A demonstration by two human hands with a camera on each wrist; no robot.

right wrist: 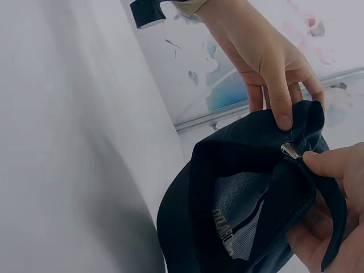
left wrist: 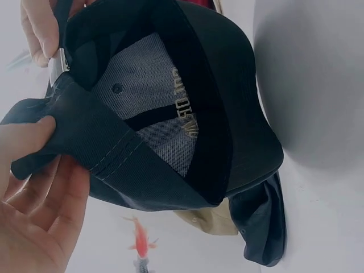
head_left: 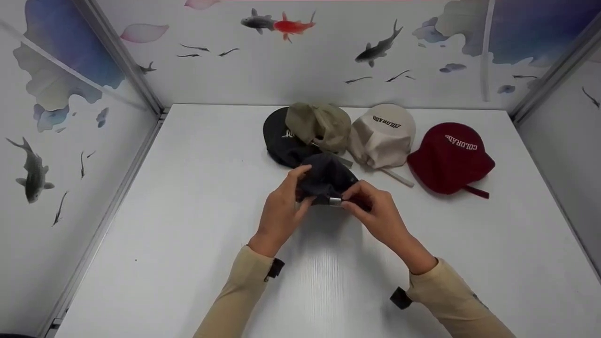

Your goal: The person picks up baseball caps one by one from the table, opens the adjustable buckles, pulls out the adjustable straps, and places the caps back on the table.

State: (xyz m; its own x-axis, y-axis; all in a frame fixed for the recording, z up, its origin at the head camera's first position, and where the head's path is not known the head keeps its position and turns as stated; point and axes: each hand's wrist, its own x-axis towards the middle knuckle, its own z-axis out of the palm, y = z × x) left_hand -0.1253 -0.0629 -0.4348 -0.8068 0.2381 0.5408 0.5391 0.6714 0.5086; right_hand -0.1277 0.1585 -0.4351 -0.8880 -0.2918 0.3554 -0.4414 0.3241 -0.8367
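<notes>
A dark navy baseball cap (head_left: pixel 324 171) is held up over the table, its inside turned toward the left wrist camera. Mesh lining (left wrist: pixel 133 85) and the back of some embroidered letters show within. My left hand (head_left: pixel 279 209) grips the cap's back edge, thumb on one side and fingers on the other. With thumb and fingertips, my right hand (head_left: pixel 382 213) pinches the back strap right beside its silver buckle (head_left: pixel 335 202). The strap's loose end (right wrist: pixel 335 227) hangs by the right palm in the right wrist view.
Behind the held cap lie a black cap (head_left: pixel 277 141), an olive cap (head_left: pixel 324 124) overlapping it, a beige cap (head_left: pixel 387 136) and a dark red cap (head_left: pixel 448 159). White panels (head_left: pixel 305 65) painted with fish border the white table (head_left: pixel 188 211).
</notes>
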